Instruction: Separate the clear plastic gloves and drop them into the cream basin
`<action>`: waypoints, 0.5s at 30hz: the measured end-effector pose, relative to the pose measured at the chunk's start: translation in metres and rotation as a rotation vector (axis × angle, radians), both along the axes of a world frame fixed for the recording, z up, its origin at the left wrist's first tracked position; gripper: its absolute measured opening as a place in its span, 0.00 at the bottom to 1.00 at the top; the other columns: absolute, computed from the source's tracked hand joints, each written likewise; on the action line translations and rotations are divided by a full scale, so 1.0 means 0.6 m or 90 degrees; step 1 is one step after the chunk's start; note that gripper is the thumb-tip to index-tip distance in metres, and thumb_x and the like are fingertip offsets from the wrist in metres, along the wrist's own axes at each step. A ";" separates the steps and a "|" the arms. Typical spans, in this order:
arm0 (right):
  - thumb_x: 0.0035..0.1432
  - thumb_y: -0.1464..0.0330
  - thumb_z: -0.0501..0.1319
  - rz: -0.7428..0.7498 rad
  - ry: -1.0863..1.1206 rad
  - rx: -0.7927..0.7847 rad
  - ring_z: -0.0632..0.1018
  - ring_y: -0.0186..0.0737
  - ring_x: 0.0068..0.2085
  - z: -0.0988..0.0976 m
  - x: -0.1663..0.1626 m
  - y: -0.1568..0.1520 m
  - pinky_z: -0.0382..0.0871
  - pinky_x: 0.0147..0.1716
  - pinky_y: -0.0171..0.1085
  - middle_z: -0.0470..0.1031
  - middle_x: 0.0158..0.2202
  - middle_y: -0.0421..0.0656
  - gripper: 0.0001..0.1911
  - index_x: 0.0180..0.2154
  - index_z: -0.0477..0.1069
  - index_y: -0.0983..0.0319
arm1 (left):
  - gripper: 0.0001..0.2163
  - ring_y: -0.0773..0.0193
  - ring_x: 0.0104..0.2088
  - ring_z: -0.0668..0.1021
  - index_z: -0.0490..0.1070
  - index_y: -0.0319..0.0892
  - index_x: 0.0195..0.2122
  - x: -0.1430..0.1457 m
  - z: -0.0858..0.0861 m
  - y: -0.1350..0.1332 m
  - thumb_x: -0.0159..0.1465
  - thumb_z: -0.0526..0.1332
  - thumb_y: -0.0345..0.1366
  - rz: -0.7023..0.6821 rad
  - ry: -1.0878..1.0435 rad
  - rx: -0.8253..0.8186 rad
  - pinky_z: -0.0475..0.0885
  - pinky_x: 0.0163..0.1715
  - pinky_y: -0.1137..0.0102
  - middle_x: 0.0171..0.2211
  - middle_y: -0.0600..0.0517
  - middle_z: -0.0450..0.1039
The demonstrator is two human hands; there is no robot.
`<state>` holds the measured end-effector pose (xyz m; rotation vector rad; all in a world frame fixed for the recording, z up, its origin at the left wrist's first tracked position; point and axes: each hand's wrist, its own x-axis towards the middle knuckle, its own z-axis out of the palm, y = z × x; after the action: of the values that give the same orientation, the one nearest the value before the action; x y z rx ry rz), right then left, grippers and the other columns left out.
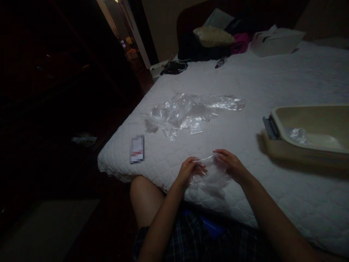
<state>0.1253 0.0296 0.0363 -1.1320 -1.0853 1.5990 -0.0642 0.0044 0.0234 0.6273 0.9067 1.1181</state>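
Between my two hands a clear plastic bag [211, 182] is spread, its upper edge stretched across above the bed's front edge. My left hand [191, 170] grips the bag's left side, fingers curled at its rim. On the other side my right hand [229, 165] holds the right part of the rim, with the fingers partly seen through the film. Beyond them a crumpled heap of clear plastic bags [185, 111] lies on the white quilted bed [229, 134]. A phone-like flat rectangle [137, 149], blurred out, rests near the bed's left corner.
At the right stands a beige plastic bin [305, 147] with a grey latch and some clear plastic [297, 135] inside. A white box [276, 42], a pink roll [240, 43] and a pale pillow [214, 36] are at the back. Dark floor borders the bed's left edge.
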 end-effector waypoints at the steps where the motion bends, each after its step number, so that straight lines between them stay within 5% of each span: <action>1: 0.49 0.55 0.62 -0.002 0.005 0.005 0.73 0.37 0.31 0.000 0.002 0.000 0.65 0.25 0.33 0.73 0.33 0.43 0.19 0.40 0.71 0.59 | 0.17 0.61 0.22 0.77 0.65 0.38 0.33 -0.001 0.001 0.000 0.50 0.66 0.45 0.008 0.000 -0.006 0.69 0.21 0.72 0.24 0.49 0.75; 8: 0.51 0.52 0.58 -0.072 0.126 -0.050 0.74 0.38 0.30 -0.010 0.007 0.011 0.68 0.27 0.37 0.74 0.31 0.41 0.17 0.36 0.73 0.57 | 0.15 0.61 0.22 0.78 0.67 0.38 0.35 -0.008 -0.006 0.004 0.53 0.63 0.44 0.036 -0.051 -0.015 0.68 0.19 0.73 0.24 0.51 0.74; 15: 0.47 0.52 0.62 -0.056 0.103 -0.046 0.75 0.38 0.30 -0.002 0.001 0.006 0.69 0.28 0.37 0.74 0.29 0.42 0.18 0.36 0.73 0.58 | 0.16 0.57 0.25 0.79 0.67 0.37 0.34 -0.006 -0.010 0.004 0.54 0.61 0.46 0.011 -0.068 -0.003 0.71 0.23 0.70 0.26 0.47 0.76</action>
<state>0.1260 0.0333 0.0352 -1.0620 -0.8673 1.6403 -0.0677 0.0066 0.0176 0.5509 0.8244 1.1540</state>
